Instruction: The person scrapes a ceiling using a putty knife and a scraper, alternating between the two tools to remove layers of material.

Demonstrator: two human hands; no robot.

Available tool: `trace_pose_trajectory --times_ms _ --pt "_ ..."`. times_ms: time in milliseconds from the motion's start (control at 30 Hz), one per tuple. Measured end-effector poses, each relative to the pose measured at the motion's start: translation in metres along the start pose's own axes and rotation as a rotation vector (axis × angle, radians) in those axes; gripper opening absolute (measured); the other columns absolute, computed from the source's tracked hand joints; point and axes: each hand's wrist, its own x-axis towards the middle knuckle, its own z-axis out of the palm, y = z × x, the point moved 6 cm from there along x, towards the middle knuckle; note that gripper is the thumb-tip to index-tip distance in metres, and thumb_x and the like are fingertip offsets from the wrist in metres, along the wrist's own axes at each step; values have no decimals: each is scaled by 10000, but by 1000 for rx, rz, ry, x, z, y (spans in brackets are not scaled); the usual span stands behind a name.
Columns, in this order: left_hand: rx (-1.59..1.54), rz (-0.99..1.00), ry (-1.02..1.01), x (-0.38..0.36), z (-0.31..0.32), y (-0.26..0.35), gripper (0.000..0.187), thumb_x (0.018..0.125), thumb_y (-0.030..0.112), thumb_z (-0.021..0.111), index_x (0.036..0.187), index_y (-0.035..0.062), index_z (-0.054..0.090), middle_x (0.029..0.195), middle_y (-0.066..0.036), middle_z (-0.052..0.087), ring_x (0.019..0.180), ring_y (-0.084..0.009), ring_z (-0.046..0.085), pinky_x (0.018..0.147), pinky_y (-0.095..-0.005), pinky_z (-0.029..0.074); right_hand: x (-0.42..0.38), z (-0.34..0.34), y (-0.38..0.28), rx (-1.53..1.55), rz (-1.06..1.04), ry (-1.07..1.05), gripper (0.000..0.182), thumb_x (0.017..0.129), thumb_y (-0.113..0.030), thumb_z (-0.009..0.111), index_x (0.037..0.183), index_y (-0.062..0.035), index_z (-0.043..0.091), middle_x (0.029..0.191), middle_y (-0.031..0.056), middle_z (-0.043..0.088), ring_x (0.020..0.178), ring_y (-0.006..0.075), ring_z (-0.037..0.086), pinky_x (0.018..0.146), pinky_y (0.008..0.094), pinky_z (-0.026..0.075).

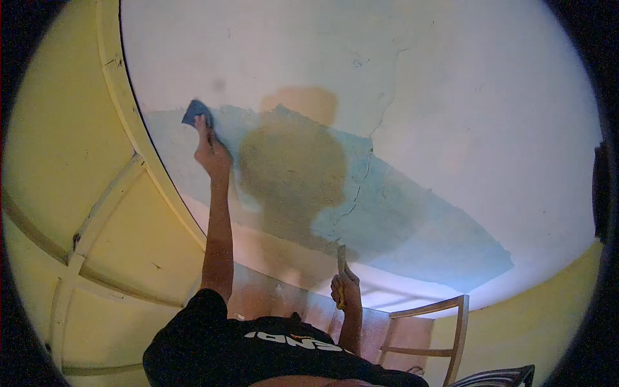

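Observation:
My left hand (213, 151) is raised high on the left, its fingers against a dark, slightly curved piece of sandpaper (195, 111) that lies on the wall. The wall (483, 129) is pale, with a bluish-green patch (400, 200) whose ragged upper edge runs near the sandpaper. Lower and nearer my chest, my right hand (346, 284) is closed round a putty knife (342, 256), whose blade points up. Its yellowish handle shows below the fingers. A thin crack (369, 164) runs down the wall above the putty knife.
Yellow panels with wooden battens (106, 193) form the left side. A wooden frame (461, 335) stands at lower right, with a dark curved object (500, 375) beside it. My shadow (290, 168) falls across the patch.

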Motion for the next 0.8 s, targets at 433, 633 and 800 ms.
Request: trace_pose_trajectory --times_ms 433,633,800 --pt "-68 4 122 6 12 9 504 922 -68 532 1415 30 567 1414 -255 551 1386 -336 492 1170 -397 353 14 -15 -9 -88 15 17 336 1051 -270 549 1332 -88 527 621 11 495 383 111 450 328 250 380" --pt "41 172 -80 -51 48 127 555 955 14 524 1506 69 473 1547 -217 424 1439 -365 407 1120 -376 427 27 -24 -2 -124 -2 -20 339 1045 -279 563 1320 -82 541 619 7 496 385 103 448 326 248 375" --pt "36 252 -282 -91 61 183 668 844 -13 506 1508 58 467 1557 -230 418 1462 -421 359 1148 -471 389 23 -13 -11 -100 33 29 329 1041 -270 574 1312 -83 566 623 1 511 383 93 440 326 244 358"
